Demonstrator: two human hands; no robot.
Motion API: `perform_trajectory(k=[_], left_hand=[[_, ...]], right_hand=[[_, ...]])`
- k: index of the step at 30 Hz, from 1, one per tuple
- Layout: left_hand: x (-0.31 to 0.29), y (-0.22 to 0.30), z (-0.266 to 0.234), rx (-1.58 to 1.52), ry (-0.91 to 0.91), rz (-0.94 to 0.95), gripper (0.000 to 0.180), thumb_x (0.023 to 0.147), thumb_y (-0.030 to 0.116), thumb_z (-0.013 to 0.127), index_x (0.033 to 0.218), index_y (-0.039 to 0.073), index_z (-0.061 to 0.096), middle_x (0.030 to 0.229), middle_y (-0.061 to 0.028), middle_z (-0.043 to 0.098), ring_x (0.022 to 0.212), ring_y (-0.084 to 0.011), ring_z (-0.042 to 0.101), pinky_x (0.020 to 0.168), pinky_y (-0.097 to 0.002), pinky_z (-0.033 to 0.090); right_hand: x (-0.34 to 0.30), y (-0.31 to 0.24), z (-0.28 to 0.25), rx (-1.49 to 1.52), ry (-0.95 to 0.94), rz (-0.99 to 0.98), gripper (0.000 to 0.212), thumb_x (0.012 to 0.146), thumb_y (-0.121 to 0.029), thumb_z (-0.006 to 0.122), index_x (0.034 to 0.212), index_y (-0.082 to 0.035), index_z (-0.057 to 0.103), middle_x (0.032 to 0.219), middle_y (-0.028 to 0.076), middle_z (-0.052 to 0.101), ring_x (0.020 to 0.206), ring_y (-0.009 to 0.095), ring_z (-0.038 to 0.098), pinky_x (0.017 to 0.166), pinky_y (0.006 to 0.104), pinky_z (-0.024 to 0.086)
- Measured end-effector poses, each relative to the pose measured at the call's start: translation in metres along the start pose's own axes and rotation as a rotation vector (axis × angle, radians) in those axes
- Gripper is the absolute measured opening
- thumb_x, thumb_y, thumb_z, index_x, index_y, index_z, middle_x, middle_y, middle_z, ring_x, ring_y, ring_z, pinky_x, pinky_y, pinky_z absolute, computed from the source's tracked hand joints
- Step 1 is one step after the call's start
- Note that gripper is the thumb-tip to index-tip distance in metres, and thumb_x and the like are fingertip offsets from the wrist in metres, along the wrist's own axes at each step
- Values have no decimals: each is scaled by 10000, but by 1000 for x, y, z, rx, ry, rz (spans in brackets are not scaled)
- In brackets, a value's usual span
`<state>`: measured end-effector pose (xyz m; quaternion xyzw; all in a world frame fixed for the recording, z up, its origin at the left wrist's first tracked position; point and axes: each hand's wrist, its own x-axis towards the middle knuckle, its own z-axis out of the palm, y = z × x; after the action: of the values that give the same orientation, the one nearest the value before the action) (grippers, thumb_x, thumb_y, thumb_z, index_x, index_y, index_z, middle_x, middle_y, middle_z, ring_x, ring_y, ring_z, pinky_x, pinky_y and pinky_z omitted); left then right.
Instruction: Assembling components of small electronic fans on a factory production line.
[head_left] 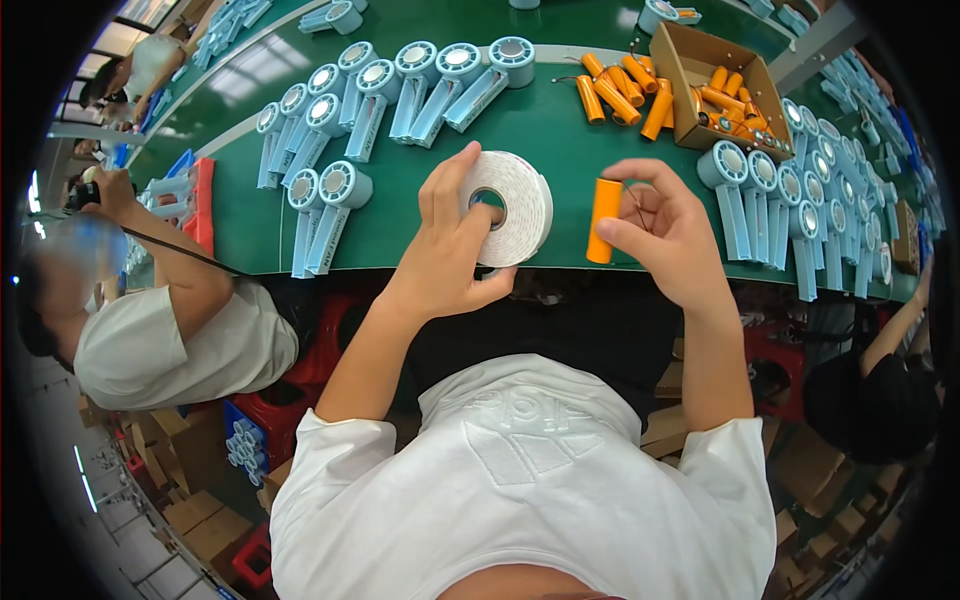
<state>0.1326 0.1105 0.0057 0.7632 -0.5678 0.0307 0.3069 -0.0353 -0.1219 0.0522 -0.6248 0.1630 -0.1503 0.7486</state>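
My left hand [447, 240] grips a white roll of tape [512, 205], held upright over the near edge of the green table [545, 130]. My right hand [668, 230] holds an orange cylindrical cell [603, 220] upright between thumb and fingers, just right of the roll. Thin dark wires hang from the cell against my palm. Roll and cell are close but apart.
Pale blue hand-fan bodies lie in rows at the left [330, 205], back [440, 85] and right [790, 215]. A cardboard box [700, 60] of orange cells stands at the back right, with loose cells [620, 95] beside it. Another person [170, 330] sits at my left.
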Motion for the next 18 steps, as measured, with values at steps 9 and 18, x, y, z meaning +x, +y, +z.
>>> perform_trajectory(k=[9,18], left_hand=[[-2,3,-4,23,-83,159,408,765,234,803,1079,24,648,1751,-278,221,1549,-502,261,1231,-556,321],[-7,47,34,-234,175,-242,484,897,240,752,1275,-19,595,1738,-336,173,1531,-519,255,1228,-578,277]], right_hand=[[18,-24,9,-367,-265,89,427,860,16,868,1255,-41,716,820,12,633,712,66,556,668,179,459],[23,-23,50,-358,163,-280,476,843,6,902,1260,-44,678,878,36,656,724,82,584,638,185,481]])
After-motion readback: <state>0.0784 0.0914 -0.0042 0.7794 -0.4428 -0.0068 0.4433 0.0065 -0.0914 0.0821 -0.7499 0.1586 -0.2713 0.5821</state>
